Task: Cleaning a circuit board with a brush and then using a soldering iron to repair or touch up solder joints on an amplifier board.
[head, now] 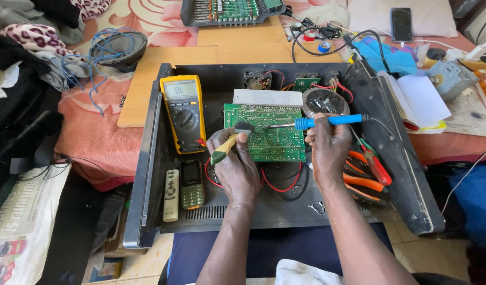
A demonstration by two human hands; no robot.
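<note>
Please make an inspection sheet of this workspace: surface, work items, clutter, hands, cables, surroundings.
Surface: black metal chassis lying open on a wooden board.
Work items: green circuit board; blue-handled soldering iron, tip on the board; small brush.
Clutter: yellow multimeter, remote, keypad phone, orange pliers.
Hands: left hand holds the brush; right hand holds the iron.
Cables: red wires under the board; blue wire on a speaker.
Surroundings: newspaper, smartphone.

Bright even daylight, soft shadows, sharp focus, slight wide-angle bending at edges
</note>
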